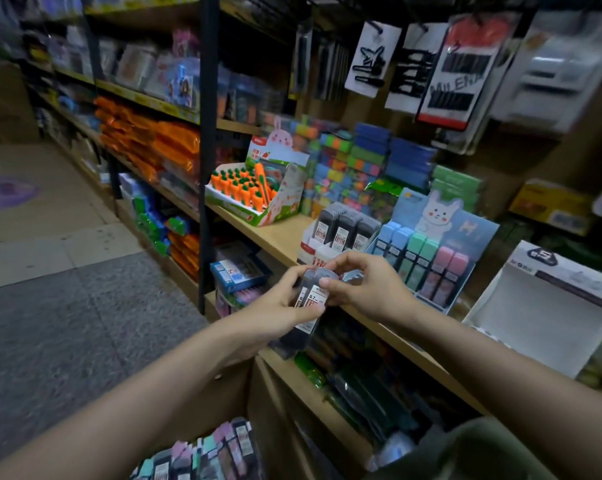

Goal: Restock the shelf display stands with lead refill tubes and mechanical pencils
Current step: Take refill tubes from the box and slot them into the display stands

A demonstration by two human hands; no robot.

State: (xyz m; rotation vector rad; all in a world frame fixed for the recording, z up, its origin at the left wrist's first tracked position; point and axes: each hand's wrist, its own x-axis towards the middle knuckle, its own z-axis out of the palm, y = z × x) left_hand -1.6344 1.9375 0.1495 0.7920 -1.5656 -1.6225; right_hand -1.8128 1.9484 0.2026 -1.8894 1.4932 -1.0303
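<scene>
We hold a bundle of dark lead refill tubes point(305, 308) in front of the shelf edge; one label reads 0.7. Our left hand point(278, 306) grips the bundle from below, fingers curled round it, while our right hand point(365, 289) pinches its top between thumb and fingertips.

Just beyond the hands, on the wooden shelf point(275, 237), stands a white display stand of dark refill tubes point(341, 233). Right of it is a blue rabbit display stand point(438, 244) with blue, green and pink tubes. Further right sits an open white carton point(542, 327). Beyond and to the left is a carrot pen display box point(254, 188), with stacks of coloured erasers point(344, 164) behind.

Below our forearms, a cardboard box point(258, 386) holds more tubes point(202, 455). Hair-clip cards point(372, 60) hang above. Left of the hands, grey and beige floor tiles point(67, 323) run along a dim aisle of shelving.
</scene>
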